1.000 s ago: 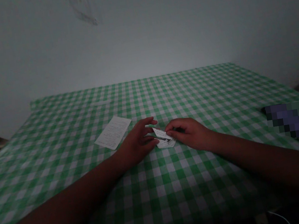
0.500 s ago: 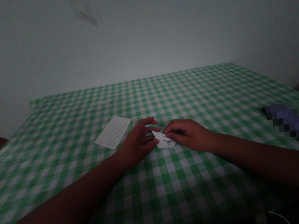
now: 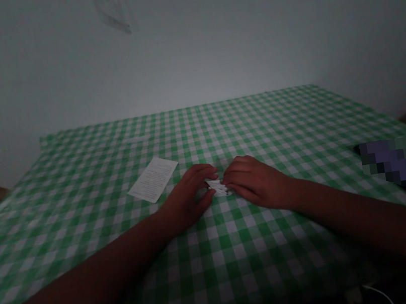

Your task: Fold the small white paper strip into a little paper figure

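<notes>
A white printed sheet (image 3: 154, 179) lies flat on the green-checked counter (image 3: 259, 118), just left of the left hand (image 3: 189, 197). That hand's fingers rest on a small folded paper (image 3: 217, 186) lying on the counter between both hands. The right hand (image 3: 257, 182) has its fingertips on the paper's other edge. Whether either grip pinches it cannot be told.

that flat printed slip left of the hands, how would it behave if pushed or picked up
The slip looks like thin printed paper lying flat on the cloth, so it is probably very light and floppy. Pushed, it would likely slide or buckle; with no raised edge showing, lifting it may need a fingernail.
</notes>
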Motion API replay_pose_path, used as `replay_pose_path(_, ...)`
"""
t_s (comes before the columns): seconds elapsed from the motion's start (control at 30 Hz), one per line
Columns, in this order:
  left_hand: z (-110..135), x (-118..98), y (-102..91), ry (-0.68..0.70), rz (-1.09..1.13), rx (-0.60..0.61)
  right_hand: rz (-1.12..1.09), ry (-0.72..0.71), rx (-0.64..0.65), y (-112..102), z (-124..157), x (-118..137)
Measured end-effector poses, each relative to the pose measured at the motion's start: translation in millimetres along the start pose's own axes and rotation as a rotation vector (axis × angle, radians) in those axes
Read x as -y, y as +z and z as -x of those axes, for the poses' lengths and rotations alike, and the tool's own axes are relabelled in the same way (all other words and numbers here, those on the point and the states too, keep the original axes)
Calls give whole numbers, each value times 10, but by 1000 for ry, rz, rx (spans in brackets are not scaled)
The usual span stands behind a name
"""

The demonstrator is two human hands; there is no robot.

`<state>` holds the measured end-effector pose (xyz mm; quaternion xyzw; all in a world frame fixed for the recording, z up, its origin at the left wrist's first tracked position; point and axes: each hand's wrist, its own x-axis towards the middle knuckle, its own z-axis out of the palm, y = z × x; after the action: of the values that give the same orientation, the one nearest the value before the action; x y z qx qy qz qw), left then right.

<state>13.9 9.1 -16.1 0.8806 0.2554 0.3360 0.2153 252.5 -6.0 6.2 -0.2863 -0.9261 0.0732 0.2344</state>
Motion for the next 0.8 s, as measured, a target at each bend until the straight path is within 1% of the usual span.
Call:
replay_pose_path(0.1, -10, -10, -13, 101, -50, 12, 65, 7, 50, -3, 4, 10)
replay_pose_path(0.2, -13, -35, -21, 125, -25, 48, 89, 6, 90, -4, 6, 22)
replay_pose_path(0.33, -3, -52, -21, 117, -6, 111, 72, 4, 101, -14, 4, 39)
replay_pose_path(0.43, 5, -45, -10, 98, -16, 130, 57, 12, 97, -18, 1, 50)
replay_pose_path(0.6, 1, -41, 6, 85, -36, 109, 80, 29, 104, 1, 5, 66)
replay_pose_path(0.8, -8, -50, 7, 85, -38, 111, 151, 43, 109, 27, 16, 98)
